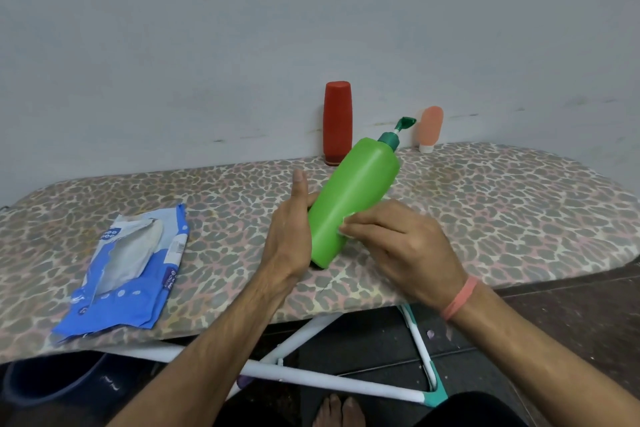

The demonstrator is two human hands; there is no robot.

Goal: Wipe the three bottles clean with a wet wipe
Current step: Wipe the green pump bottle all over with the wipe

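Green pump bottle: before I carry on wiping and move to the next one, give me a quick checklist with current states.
1. Green pump bottle supported: ok, the left hand holds it tilted, base near the ironing board.
2. Wet wipe in contact: ok, the right hand pinches it against the bottle's side.
3. Whole bottle wiped: cannot tell; the far side is hidden.
4. Red bottle within reach and stable: ok, upright on its cap by the wall.
5. Peach tube stable: ok, standing on its white cap.
6. Spare wipes: ok, the blue wipes pack lies torn open at left, white wipes showing inside.
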